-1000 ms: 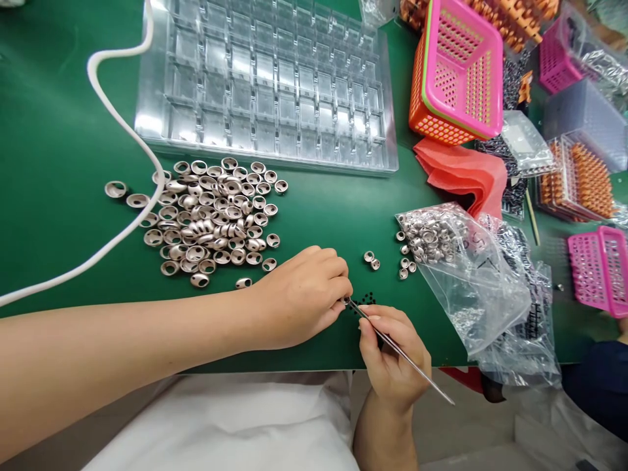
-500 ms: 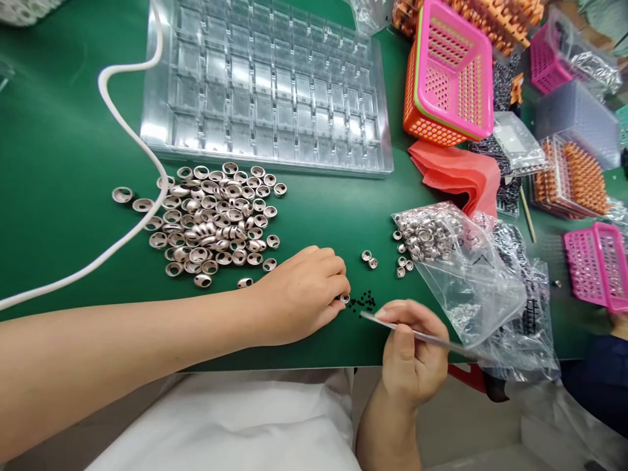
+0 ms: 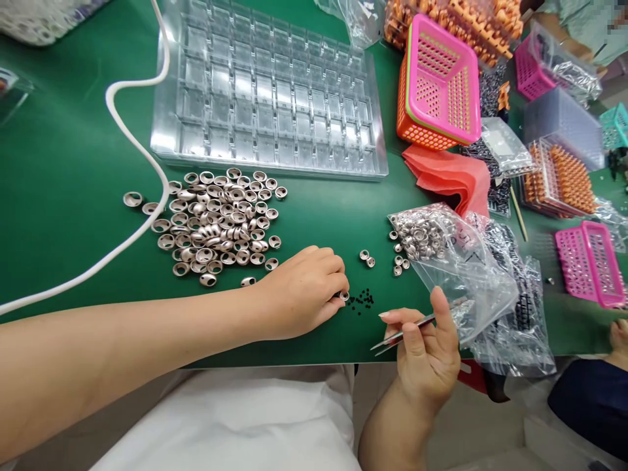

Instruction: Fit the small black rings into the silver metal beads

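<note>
My left hand (image 3: pixel 307 294) rests on the green table, its fingers closed on a small silver metal ring (image 3: pixel 344 296) with holes in it. Just right of that ring lie scattered tiny black pieces (image 3: pixel 362 300). Near the table's front edge, my right hand (image 3: pixel 424 353) holds metal tweezers (image 3: pixel 403 334) between thumb and fingers, the tips apart and pointing left. I see nothing between the tips. A heap of similar silver rings (image 3: pixel 220 222) lies beyond my left forearm. A few smaller silver parts (image 3: pixel 367 258) sit above the black pieces.
A white cable (image 3: pixel 132 134) crosses the left side. Behind the heap stands a clear compartment tray (image 3: pixel 269 167). To the right are a plastic bag of silver parts (image 3: pixel 424 232), red cloth (image 3: pixel 451 173), stacked baskets (image 3: pixel 415 78) and a pink basket (image 3: pixel 589 261). Another person's sleeve (image 3: pixel 589 405) shows at lower right.
My right hand has drawn back right with the tweezers, away from the black pieces, and its index finger has lifted. My left hand stays on the ring. The view has shifted slightly.
</note>
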{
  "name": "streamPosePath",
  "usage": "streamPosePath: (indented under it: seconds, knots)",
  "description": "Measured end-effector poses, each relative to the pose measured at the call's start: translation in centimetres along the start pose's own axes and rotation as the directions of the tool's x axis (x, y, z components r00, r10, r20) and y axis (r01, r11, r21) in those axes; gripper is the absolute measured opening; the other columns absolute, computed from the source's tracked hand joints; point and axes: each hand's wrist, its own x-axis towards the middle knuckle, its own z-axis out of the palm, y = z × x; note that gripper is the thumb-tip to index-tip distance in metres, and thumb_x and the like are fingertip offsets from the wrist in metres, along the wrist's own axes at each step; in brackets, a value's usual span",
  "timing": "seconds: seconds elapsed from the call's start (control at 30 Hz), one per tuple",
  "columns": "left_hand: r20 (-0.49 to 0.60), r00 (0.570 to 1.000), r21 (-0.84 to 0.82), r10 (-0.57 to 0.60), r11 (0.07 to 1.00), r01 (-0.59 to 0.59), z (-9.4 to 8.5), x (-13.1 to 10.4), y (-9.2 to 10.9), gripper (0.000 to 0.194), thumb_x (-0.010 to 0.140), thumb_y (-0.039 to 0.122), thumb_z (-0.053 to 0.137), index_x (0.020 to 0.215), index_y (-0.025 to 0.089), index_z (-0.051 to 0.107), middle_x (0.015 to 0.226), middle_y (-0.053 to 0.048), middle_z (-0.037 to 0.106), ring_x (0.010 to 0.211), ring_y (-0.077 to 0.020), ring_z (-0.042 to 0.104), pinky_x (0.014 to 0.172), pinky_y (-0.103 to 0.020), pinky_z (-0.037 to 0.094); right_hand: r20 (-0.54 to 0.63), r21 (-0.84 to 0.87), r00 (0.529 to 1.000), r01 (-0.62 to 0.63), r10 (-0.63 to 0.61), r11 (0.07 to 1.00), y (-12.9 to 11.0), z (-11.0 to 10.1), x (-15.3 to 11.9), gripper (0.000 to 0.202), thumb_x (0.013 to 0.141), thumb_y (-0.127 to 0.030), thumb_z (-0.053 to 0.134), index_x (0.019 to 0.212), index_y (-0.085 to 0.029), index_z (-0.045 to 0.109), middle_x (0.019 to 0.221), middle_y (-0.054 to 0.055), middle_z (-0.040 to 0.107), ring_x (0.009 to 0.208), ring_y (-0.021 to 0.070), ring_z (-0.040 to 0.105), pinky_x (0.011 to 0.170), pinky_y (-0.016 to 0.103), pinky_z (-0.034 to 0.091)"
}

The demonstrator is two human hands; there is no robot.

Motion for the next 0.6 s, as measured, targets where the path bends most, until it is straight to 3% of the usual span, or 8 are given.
streamPosePath:
  seconds: [0.07, 0.2, 0.23, 0.3, 0.37, 0.43, 0.53, 0.6]
  knots:
    - [0.016, 1.0, 0.001, -0.011, 1.0, 0.011, -0.1, 0.0, 0.1, 0.005, 0.093, 0.018, 0.068, 0.094, 0.017, 0.073, 0.094, -0.003, 0.067, 0.088, -0.0196, 0.058, 0.08, -0.036, 0.04, 0.026, 0.062, 0.999, -0.027, 0.025, 0.998, 0.0, -0.1, 0.3, 0.051, 0.097, -0.035, 0.064, 0.147, -0.029, 0.055, 0.097, 0.007, 0.081, 0.07, 0.0166, 0.071, 0.058, 0.03, 0.056]
    - [0.044, 0.998, 0.0, -0.033, 0.999, 0.033, -0.5, 0.1, 0.4, 0.006, 0.094, 0.017, 0.068, 0.095, 0.016, 0.074, 0.096, -0.004, 0.068, 0.09, -0.0198, 0.058, 0.081, -0.036, 0.041, 0.137, 0.211, 0.99, -0.005, -0.024, 0.977, 0.4, -0.8, 1.1, 0.096, 0.074, -0.066, 0.08, 0.154, -0.027, 0.045, 0.133, 0.015, 0.072, 0.09, 0.0253, 0.074, 0.054, 0.032, 0.054]
    - [0.047, 0.998, -0.001, -0.035, 0.999, 0.035, -0.5, 0.1, 0.5, 0.006, 0.094, 0.017, 0.068, 0.095, 0.016, 0.074, 0.096, -0.004, 0.068, 0.089, -0.0198, 0.058, 0.081, -0.036, 0.041, 0.151, 0.236, 0.988, 0.006, -0.043, 0.972, 0.5, -1.0, 1.3, 0.103, 0.068, -0.068, 0.083, 0.155, -0.026, 0.045, 0.139, 0.016, 0.068, 0.093, 0.0264, 0.074, 0.051, 0.031, 0.052]
    - [0.053, 0.998, 0.001, -0.038, 0.999, 0.038, -0.6, 0.1, 0.5, 0.007, 0.094, 0.018, 0.068, 0.095, 0.016, 0.074, 0.096, -0.004, 0.068, 0.09, -0.02, 0.059, 0.081, -0.036, 0.041, 0.134, 0.265, 0.99, 0.012, -0.049, 0.964, 0.6, -1.1, 1.5, 0.099, 0.067, -0.064, 0.085, 0.151, -0.025, 0.05, 0.143, 0.015, 0.065, 0.095, 0.0266, 0.074, 0.048, 0.03, 0.05]
    - [0.053, 0.998, 0.001, -0.037, 0.999, 0.037, -0.6, 0.1, 0.5, 0.008, 0.094, 0.018, 0.067, 0.095, 0.016, 0.074, 0.096, -0.005, 0.068, 0.091, -0.0204, 0.059, 0.081, -0.036, 0.041, 0.081, 0.275, 0.997, -0.004, -0.019, 0.962, 0.5, -1.0, 1.5, 0.075, 0.078, -0.058, 0.079, 0.143, -0.025, 0.059, 0.133, 0.014, 0.072, 0.09, 0.0252, 0.075, 0.048, 0.03, 0.05]
    - [0.052, 0.998, 0.001, -0.035, 0.999, 0.035, -0.5, 0.1, 0.5, 0.008, 0.095, 0.018, 0.067, 0.095, 0.016, 0.074, 0.096, -0.005, 0.068, 0.092, -0.0208, 0.059, 0.082, -0.036, 0.041, 0.059, 0.257, 0.998, -0.03, 0.015, 0.966, 0.2, -0.6, 1.3, 0.048, 0.094, -0.055, 0.063, 0.132, -0.026, 0.067, 0.107, 0.01, 0.081, 0.075, 0.0223, 0.074, 0.05, 0.031, 0.05]
    - [0.053, 0.998, 0.004, -0.037, 0.999, 0.036, -0.5, 0.1, 0.5, 0.009, 0.095, 0.019, 0.066, 0.095, 0.016, 0.074, 0.096, -0.005, 0.068, 0.092, -0.021, 0.059, 0.083, -0.037, 0.041, 0.105, 0.18, 0.994, -0.03, 0.011, 0.983, -0.3, 0.1, 1.2, 0.048, 0.104, -0.056, 0.04, 0.125, -0.028, 0.073, 0.075, 0.004, 0.076, 0.058, 0.0176, 0.065, 0.05, 0.031, 0.049]
    - [0.052, 0.998, 0.004, -0.041, 0.999, 0.041, -0.5, 0.1, 0.5, 0.008, 0.095, 0.018, 0.066, 0.095, 0.016, 0.074, 0.096, -0.005, 0.068, 0.091, -0.0208, 0.059, 0.082, -0.036, 0.041, 0.124, 0.084, 0.992, 0.024, -0.035, 0.996, -0.4, 0.4, 1.2, 0.048, 0.104, -0.056, 0.042, 0.117, -0.027, 0.078, 0.071, 0.003, 0.066, 0.062, 0.016, 0.06, 0.053, 0.031, 0.047]
